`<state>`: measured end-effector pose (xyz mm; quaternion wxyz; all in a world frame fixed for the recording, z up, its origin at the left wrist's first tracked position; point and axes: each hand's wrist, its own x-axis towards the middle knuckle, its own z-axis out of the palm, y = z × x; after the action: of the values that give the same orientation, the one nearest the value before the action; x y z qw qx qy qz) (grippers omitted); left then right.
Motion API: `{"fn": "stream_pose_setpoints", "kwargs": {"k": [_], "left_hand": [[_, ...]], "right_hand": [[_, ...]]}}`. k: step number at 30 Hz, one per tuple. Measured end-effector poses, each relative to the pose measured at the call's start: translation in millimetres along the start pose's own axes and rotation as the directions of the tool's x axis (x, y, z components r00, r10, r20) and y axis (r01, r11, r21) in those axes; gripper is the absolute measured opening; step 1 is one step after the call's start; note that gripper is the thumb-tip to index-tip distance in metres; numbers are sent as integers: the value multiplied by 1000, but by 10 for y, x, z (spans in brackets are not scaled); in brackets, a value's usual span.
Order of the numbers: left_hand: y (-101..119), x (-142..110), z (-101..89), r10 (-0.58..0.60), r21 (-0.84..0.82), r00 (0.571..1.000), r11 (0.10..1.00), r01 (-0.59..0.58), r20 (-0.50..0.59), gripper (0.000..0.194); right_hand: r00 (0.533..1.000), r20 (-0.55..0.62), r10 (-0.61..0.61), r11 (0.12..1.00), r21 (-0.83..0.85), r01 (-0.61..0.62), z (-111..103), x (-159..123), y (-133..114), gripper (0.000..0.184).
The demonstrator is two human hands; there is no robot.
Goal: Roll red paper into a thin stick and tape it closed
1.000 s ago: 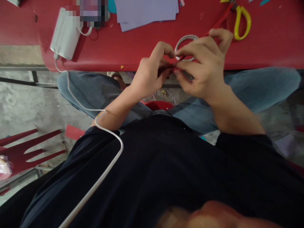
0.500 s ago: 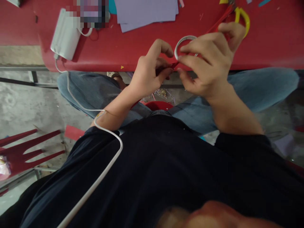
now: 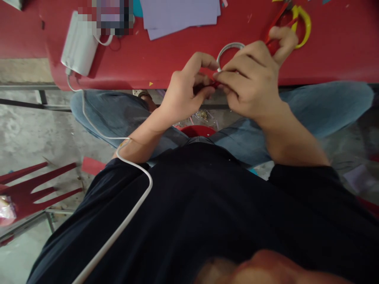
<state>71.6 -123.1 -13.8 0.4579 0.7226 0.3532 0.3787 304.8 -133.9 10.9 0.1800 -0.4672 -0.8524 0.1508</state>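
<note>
Over the near edge of the red table, my left hand (image 3: 185,88) is closed, pinching a small red piece (image 3: 216,83) between thumb and fingers. Its index finger arches above. My right hand (image 3: 254,81) meets it from the other side, thumb and fingertips closed on the same red piece, with the little finger raised. Most of the piece is hidden by the fingers, so its material is unclear. A white ring (image 3: 229,45), like a roll of tape, shows behind my right fingers. Beyond that hand lie scissors (image 3: 304,29) with yellow and red handles.
Lilac paper sheets (image 3: 180,15) lie on the red table (image 3: 130,67). At the left, a white power bank (image 3: 79,47) has a white cable (image 3: 133,205) running across my left forearm. A red chair (image 3: 38,185) stands lower left; scraps (image 3: 203,115) litter the floor.
My right hand has moved slightly left, and its fingertips have closed on the red piece beside my left fingers. More of the scissors shows. My left hand has barely moved.
</note>
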Motion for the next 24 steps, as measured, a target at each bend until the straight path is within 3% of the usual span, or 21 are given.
{"fn": "stream_pose_setpoints", "kwargs": {"k": [3,14,24], "left_hand": [[32,-12,-2,-3,13,1000,1000,3,7,38],[42,-41,-42,-47,45,996,998,44,70,37],[7,-4,-22,52,-38,998,998,-50,43,32]], "right_hand": [[996,-86,34,994,-98,-42,-13,9,-25,40],[995,-97,-14,991,-132,1,-9,13,21,37],[996,-88,-15,995,-101,6,16,12,53,35]]}}
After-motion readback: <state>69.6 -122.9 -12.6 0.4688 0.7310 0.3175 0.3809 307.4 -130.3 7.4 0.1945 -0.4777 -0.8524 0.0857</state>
